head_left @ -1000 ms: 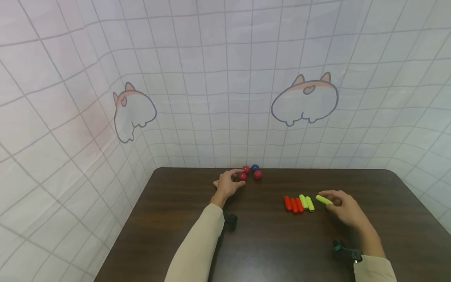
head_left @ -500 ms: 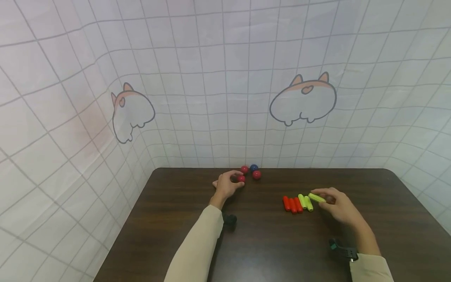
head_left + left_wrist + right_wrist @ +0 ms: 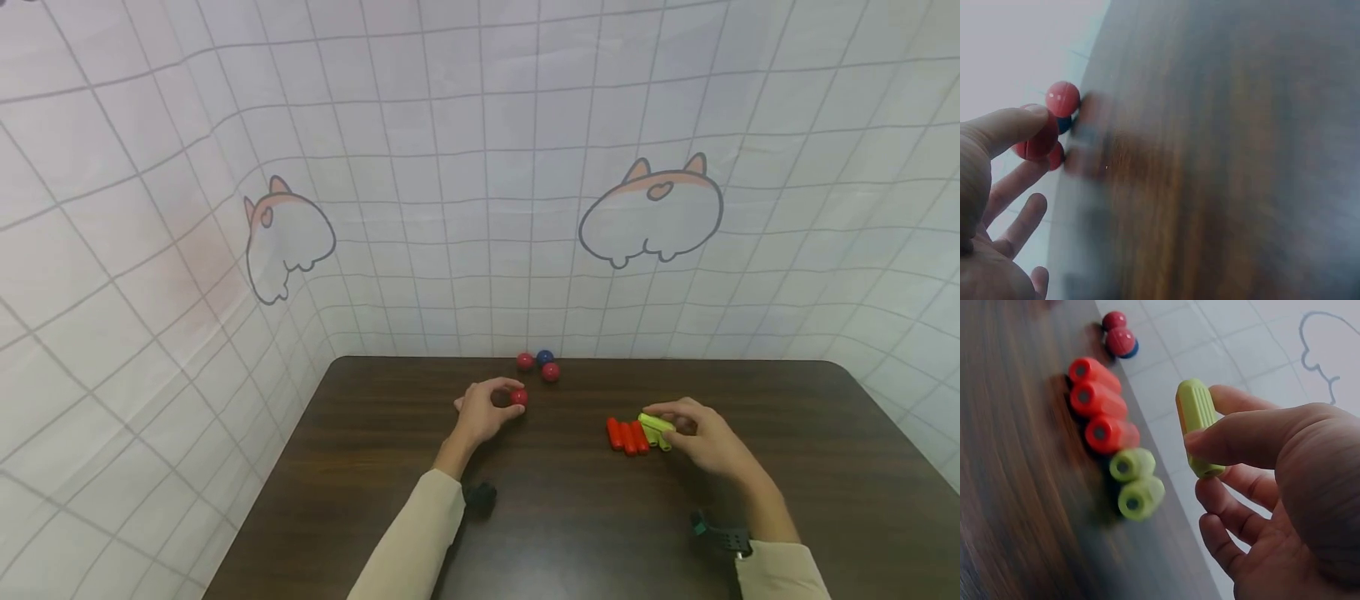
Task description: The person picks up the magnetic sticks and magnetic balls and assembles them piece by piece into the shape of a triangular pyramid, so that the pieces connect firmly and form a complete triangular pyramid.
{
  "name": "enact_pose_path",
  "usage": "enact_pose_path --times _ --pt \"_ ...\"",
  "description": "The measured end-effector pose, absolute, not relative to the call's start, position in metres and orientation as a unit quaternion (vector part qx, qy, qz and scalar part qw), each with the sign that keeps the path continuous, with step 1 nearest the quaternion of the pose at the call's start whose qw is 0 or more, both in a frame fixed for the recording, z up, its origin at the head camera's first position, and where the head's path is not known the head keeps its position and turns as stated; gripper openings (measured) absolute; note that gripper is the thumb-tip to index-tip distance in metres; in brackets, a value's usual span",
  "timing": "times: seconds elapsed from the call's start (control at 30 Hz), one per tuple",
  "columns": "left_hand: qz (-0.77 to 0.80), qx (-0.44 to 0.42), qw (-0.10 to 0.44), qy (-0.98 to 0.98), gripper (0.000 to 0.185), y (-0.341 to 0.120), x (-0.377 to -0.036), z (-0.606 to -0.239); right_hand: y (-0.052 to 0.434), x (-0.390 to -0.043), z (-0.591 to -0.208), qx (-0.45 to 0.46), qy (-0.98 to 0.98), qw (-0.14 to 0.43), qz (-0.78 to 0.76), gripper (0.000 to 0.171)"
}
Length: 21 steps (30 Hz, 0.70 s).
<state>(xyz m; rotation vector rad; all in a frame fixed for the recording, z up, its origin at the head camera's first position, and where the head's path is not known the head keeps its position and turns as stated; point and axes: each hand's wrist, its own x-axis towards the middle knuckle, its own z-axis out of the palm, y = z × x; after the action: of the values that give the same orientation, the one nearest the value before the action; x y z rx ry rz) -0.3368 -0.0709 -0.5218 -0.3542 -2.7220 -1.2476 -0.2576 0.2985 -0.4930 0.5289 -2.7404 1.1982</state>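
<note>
We are holding a red ball (image 3: 518,397) in our left hand (image 3: 480,410), pinching it between the thumb and the fingertips just above the brown table (image 3: 570,517). Two more red balls (image 3: 551,372) and a blue ball (image 3: 544,357) are sitting close together at the far edge of the table, near the wall.

We are pinching a green peg (image 3: 1197,425) in our right hand (image 3: 701,440), with the thumb on one side and the fingers on the other. We are holding it up right over a row of pegs lying side by side: three red pegs (image 3: 1097,400) and two green pegs (image 3: 1135,481).

The ball looks smooth, hard and light, so we think it could slip and roll away; holding it around its middle seems best. The peg looks hard and light too. It has little grooves along its side, so taking it by the middle should keep it steady.
</note>
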Motion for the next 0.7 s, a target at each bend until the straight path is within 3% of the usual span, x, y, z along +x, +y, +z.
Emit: enact_pose_path --times 0.7 --pt "-0.437 -0.129 0.073 -0.887 0.033 -0.093 -0.288 -0.515 0.234 -0.264 -0.492 0.257 -0.878 0.039 0.402 0.033"
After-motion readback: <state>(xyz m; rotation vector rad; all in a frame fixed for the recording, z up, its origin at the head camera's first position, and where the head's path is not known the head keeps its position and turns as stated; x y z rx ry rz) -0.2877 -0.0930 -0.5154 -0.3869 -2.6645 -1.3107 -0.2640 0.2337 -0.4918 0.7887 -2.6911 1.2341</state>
